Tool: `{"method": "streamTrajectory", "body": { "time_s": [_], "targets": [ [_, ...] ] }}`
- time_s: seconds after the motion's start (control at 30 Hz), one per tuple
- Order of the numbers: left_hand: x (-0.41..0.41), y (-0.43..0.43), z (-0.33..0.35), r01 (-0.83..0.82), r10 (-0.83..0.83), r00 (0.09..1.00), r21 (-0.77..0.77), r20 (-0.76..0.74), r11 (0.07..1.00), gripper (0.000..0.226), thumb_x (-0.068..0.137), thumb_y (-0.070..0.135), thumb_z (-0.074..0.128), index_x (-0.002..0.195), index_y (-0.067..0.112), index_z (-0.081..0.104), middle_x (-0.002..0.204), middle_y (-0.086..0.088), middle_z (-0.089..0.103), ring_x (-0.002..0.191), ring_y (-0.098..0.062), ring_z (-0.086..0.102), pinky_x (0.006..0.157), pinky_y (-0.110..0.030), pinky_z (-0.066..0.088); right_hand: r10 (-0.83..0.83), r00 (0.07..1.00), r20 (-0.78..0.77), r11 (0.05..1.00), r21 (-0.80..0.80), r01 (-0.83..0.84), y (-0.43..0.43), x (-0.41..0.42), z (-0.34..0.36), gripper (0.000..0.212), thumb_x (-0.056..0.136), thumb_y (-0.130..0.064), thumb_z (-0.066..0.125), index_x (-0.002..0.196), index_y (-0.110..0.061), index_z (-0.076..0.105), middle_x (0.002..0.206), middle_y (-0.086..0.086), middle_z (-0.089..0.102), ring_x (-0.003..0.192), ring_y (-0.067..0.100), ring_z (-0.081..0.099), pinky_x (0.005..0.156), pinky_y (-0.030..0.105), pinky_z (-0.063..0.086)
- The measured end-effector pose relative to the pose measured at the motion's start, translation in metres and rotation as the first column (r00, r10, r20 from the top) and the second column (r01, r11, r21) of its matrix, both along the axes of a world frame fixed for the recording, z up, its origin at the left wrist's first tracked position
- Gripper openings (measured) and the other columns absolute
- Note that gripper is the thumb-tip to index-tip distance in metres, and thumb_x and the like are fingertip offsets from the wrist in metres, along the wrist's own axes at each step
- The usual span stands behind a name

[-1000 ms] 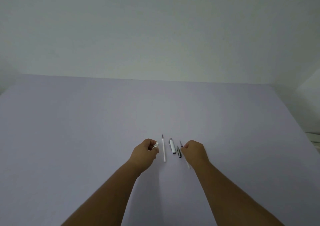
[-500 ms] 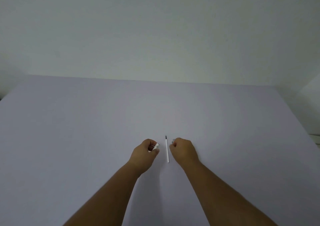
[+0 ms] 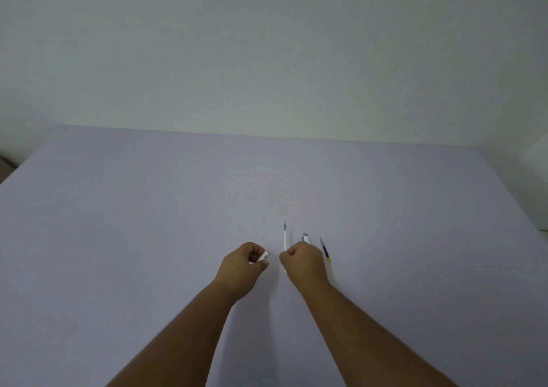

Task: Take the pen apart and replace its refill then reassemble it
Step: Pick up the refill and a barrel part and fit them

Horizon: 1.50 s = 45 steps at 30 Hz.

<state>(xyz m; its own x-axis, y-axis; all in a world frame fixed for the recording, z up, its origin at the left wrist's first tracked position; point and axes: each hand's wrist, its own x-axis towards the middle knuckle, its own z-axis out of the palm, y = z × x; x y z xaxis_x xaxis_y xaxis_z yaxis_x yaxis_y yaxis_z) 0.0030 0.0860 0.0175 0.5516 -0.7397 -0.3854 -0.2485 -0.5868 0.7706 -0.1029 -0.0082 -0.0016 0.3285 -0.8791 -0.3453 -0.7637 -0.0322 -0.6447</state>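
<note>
The pen lies in pieces on the lilac table [image 3: 148, 238]. My left hand [image 3: 241, 268] is closed around a short white pen barrel piece [image 3: 263, 255], whose end sticks out toward the right. A thin white refill [image 3: 285, 238] lies between my hands, pointing away from me. My right hand [image 3: 305, 265] is curled knuckles-up just right of that refill. A white and silver pen piece [image 3: 306, 238] pokes out past its knuckles, and what the fingers grip is hidden. A second refill [image 3: 325, 250], with dark ink and a yellow band, lies at the hand's right side.
A plain pale wall [image 3: 267, 60] rises behind the table's far edge. The table's right edge runs close to a white surface [image 3: 533, 161] at the far right.
My right hand moved left, off the dark-ink refill and over the pen pieces in the middle. That refill now lies uncovered on the table. My left hand kept its hold.
</note>
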Motion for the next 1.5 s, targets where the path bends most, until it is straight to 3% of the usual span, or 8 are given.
{"method": "streamTrajectory", "body": {
  "time_s": [0.13, 0.27, 0.7, 0.9, 1.1, 1.23, 1.33, 1.5],
  "targets": [
    [-0.005, -0.002, 0.007, 0.016, -0.016, 0.999, 0.005, 0.033, 1.0, 0.004, 0.086, 0.021, 0.064, 0.089, 0.024, 0.062, 0.08, 0.01, 0.06, 0.067, -0.006, 0.053, 0.054, -0.016, 0.04, -0.261, 0.882, 0.393, 0.961, 0.195, 0.198, -0.004, -0.008, 0.025, 0.011, 0.082, -0.021, 0.058, 0.08, -0.013, 0.066, 0.067, 0.001, 0.063, 0.057, 0.013, 0.053, 0.053, 0.023, 0.042],
    [-0.015, -0.006, 0.015, 0.043, -0.042, 0.998, -0.025, 0.043, 0.999, 0.005, 0.086, 0.02, 0.064, 0.087, 0.024, 0.062, 0.083, 0.006, 0.062, 0.067, -0.007, 0.052, 0.055, -0.016, 0.039, -0.305, 0.816, 0.491, 0.944, 0.269, 0.191, -0.001, -0.016, 0.04, 0.012, 0.083, -0.021, 0.058, 0.073, -0.021, 0.064, 0.074, -0.002, 0.071, 0.055, 0.011, 0.053, 0.057, 0.029, 0.045],
    [-0.035, -0.003, 0.026, 0.056, -0.06, 0.998, -0.106, -0.037, 0.993, 0.007, 0.087, 0.023, 0.063, 0.084, 0.029, 0.063, 0.082, 0.006, 0.063, 0.074, -0.013, 0.058, 0.06, -0.021, 0.043, -0.351, 0.755, 0.554, 0.929, 0.307, 0.206, 0.008, -0.044, 0.052, 0.01, 0.083, -0.021, 0.06, 0.082, -0.016, 0.068, 0.076, -0.002, 0.072, 0.059, 0.012, 0.049, 0.059, 0.026, 0.044],
    [-0.042, -0.008, 0.035, 0.07, -0.075, 0.997, -0.136, -0.034, 0.988, 0.004, 0.088, 0.023, 0.062, 0.087, 0.027, 0.063, 0.083, 0.006, 0.064, 0.076, -0.013, 0.059, 0.061, -0.02, 0.043, -0.248, 0.823, 0.51, 0.95, 0.294, 0.104, 0.01, -0.049, 0.055, 0.009, 0.078, -0.024, 0.064, 0.074, -0.021, 0.072, 0.064, -0.01, 0.06, 0.062, 0.008, 0.049, 0.061, 0.024, 0.04],
    [-0.043, -0.013, 0.036, 0.089, -0.091, 0.996, -0.121, -0.015, 0.989, 0.003, 0.087, 0.023, 0.063, 0.089, 0.024, 0.065, 0.084, 0.007, 0.064, 0.073, -0.015, 0.058, 0.062, -0.021, 0.046, -0.359, 0.726, 0.586, 0.929, 0.302, 0.216, -0.008, -0.052, 0.064, 0.013, 0.083, -0.03, 0.062, 0.071, -0.024, 0.064, 0.068, -0.009, 0.06, 0.052, 0.002, 0.05, 0.052, 0.018, 0.041],
    [-0.044, -0.02, 0.037, 0.091, -0.094, 0.995, -0.14, -0.02, 0.986, 0.005, 0.087, 0.023, 0.062, 0.091, 0.025, 0.064, 0.087, 0.005, 0.064, 0.08, -0.019, 0.062, 0.066, -0.024, 0.047, -0.219, 0.813, 0.539, 0.966, 0.24, 0.102, -0.013, -0.051, 0.063, 0.016, 0.08, -0.024, 0.063, 0.064, -0.023, 0.065, 0.068, -0.005, 0.061, 0.062, 0.009, 0.051, 0.056, 0.021, 0.042],
    [-0.044, -0.024, 0.037, 0.104, -0.111, 0.993, -0.143, -0.043, 0.984, 0.012, 0.088, 0.023, 0.06, 0.1, 0.028, 0.061, 0.089, 0.002, 0.065, 0.079, -0.019, 0.062, 0.064, -0.024, 0.047, -0.208, 0.824, 0.527, 0.964, 0.255, 0.08, -0.017, -0.05, 0.059, 0.018, 0.079, -0.026, 0.066, 0.061, -0.023, 0.065, 0.068, -0.006, 0.061, 0.066, 0.01, 0.053, 0.058, 0.022, 0.043],
    [-0.039, -0.031, 0.031, 0.096, -0.111, 0.988, -0.138, -0.106, 0.986, 0.015, 0.09, 0.022, 0.057, 0.102, 0.032, 0.06, 0.082, 0.004, 0.062, 0.072, -0.01, 0.06, 0.067, -0.024, 0.049, -0.266, 0.831, 0.488, 0.944, 0.307, 0.122, -0.037, -0.051, 0.05, 0.017, 0.081, -0.038, 0.064, 0.078, -0.022, 0.07, 0.075, -0.009, 0.065, 0.07, 0.01, 0.057, 0.063, 0.025, 0.044]
  ]
}}
